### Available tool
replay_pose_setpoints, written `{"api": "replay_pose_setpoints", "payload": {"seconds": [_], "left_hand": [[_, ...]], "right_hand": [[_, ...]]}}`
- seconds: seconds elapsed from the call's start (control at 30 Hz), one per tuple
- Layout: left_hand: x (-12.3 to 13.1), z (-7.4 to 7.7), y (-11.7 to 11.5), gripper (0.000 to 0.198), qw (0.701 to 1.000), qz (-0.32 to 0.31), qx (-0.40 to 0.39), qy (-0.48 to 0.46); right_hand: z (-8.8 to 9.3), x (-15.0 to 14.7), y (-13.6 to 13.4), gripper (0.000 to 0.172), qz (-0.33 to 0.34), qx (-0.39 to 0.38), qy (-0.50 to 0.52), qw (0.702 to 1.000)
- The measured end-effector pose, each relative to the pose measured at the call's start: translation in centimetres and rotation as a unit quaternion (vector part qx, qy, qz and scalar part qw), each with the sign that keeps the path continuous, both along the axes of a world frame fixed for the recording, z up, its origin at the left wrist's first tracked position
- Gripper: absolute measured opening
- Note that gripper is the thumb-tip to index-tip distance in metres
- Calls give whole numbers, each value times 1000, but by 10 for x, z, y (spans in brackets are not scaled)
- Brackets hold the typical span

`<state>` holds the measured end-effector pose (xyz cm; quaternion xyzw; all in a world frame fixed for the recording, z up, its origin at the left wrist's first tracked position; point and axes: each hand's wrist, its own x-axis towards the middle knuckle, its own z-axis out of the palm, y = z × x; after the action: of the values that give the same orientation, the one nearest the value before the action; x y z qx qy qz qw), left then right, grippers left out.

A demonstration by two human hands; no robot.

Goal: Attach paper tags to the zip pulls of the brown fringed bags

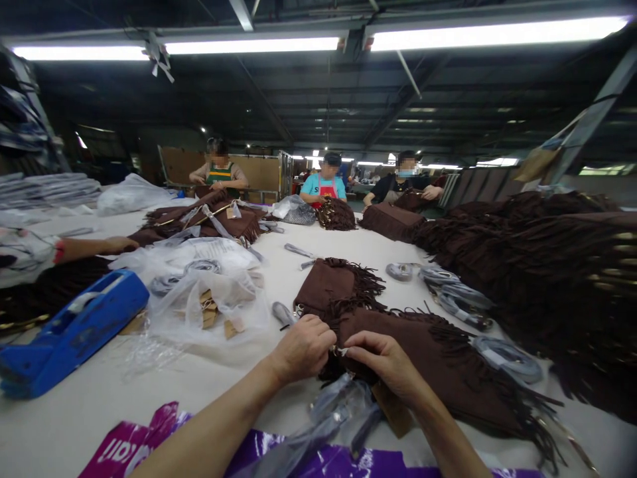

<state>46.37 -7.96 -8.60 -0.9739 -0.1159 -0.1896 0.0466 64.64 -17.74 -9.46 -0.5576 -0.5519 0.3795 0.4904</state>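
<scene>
In front of me lies a brown fringed bag (423,352) with a metal ring at its end. My left hand (306,345) is closed at the bag's near end, its fingertips mostly hidden. Close beside it, my right hand (388,362) pinches a small whitish bit (342,352) between thumb and fingers. A brown cardboard tag (393,406) hangs below the right hand. Under both hands lies a strap wrapped in clear plastic (343,405). A second brown fringed piece (331,285) rests just beyond, touching the first.
A blue tape dispenser (74,332) stands at left, beside a plastic bag of tags (209,312). Coiled wrapped straps (458,295) lie at right before a large fringed pile (557,265). Purple packaging (328,461) covers the near edge. A co-worker's arm (99,247) reaches in; several people work beyond.
</scene>
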Motion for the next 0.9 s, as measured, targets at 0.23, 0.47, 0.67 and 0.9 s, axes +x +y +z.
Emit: {"api": "replay_pose_setpoints", "payload": {"seconds": [0.23, 0.47, 0.67, 0.9], "left_hand": [[1, 0, -2, 11, 1000, 9, -24, 2], [7, -4, -3, 13, 997, 64, -41, 35], [6, -6, -3, 7, 991, 75, -76, 81], [2, -4, -1, 2, 990, 59, -92, 87]], "right_hand": [[-1, -3, 1, 17, -23, 47, -95, 994], [1, -7, 0, 16, -23, 35, -114, 993], [0, -9, 0, 14, -26, 31, -119, 992], [0, -11, 0, 16, -27, 22, -128, 991]]}}
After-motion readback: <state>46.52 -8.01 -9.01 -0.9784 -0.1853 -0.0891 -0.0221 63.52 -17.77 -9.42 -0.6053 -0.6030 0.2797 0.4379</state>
